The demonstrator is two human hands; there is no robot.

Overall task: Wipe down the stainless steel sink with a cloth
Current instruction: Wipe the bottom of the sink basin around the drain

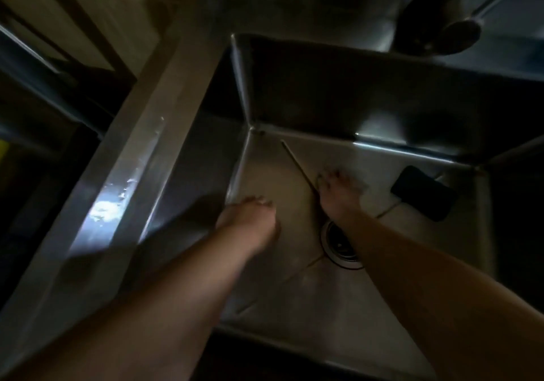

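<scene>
Your sink (294,95) fills the middle and right of the frame, a deep square steel basin with its drain (341,248) low in the centre. No cloth shows clearly anywhere; if there is one, it would be under your right hand (338,192), which is blurred right of centre on the basin floor. I cannot tell whether its fingers are spread flat or bunched on something. Your left hand (250,218), left of centre, rests near the left wall with fingers bent down toward the floor, holding nothing that shows.

By my judgement the steel will be hard, smooth and slick when wet, so a soft, limp cloth will slide easily; press it under a flat palm instead of pinching it, and work into the corner seams.

A thin rod (297,162) lies diagonally from the upper-left corner of the floor toward your right hand. A dark flat rectangular object (424,193) sits at centre right. The wet counter edge (117,198) runs diagonally on the left.
</scene>
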